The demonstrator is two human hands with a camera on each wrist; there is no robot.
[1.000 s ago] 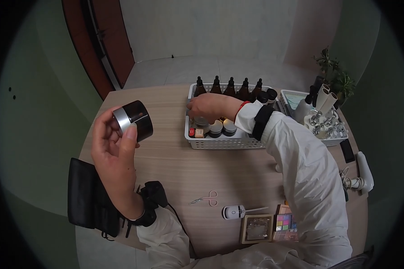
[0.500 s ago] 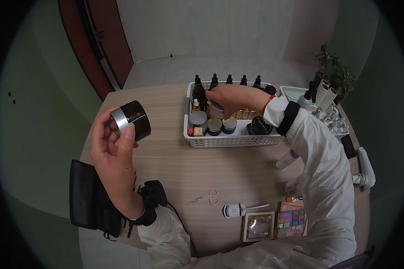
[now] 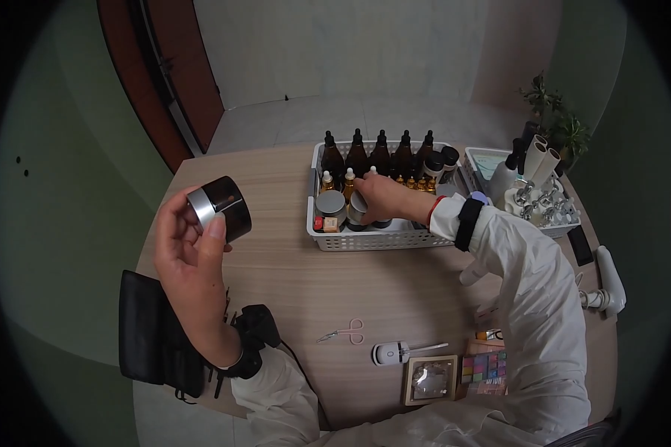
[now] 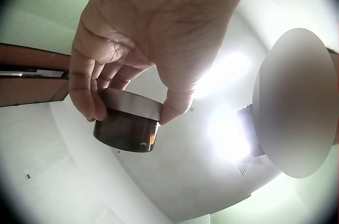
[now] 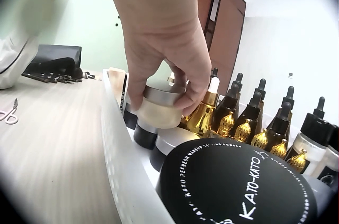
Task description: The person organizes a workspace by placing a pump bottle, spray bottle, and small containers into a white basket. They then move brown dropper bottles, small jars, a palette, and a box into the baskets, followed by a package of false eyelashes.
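Raised over the left of the table, my left hand (image 3: 190, 272) grips a dark brown cosmetic jar (image 3: 230, 207) with a silver lid. The left wrist view shows fingers and thumb round the lid, the jar's dark body (image 4: 124, 133) hanging below. My right hand (image 3: 388, 198) reaches into a white perforated basket (image 3: 384, 241). It pinches a second jar, pale with a silver lid (image 5: 159, 114), over shorter jars. A silver-lidded jar (image 3: 330, 203) stands to its left, and gold dropper bottles (image 3: 350, 184) with white tops stand behind.
Dark dropper bottles (image 3: 380, 156) line the basket's back. A black round KATO-KATO container (image 5: 238, 181) sits in its front. Another basket (image 3: 555, 232) stands right. Pink scissors (image 3: 354, 331), a white eyelash curler (image 3: 388, 354), palettes (image 3: 484, 369) and a black brush case (image 3: 147, 331) lie nearer.
My right hand lifted over the basket's left part, then shifted right and came down toward the front with the pale jar. The left hand stays nearly still with the brown jar.
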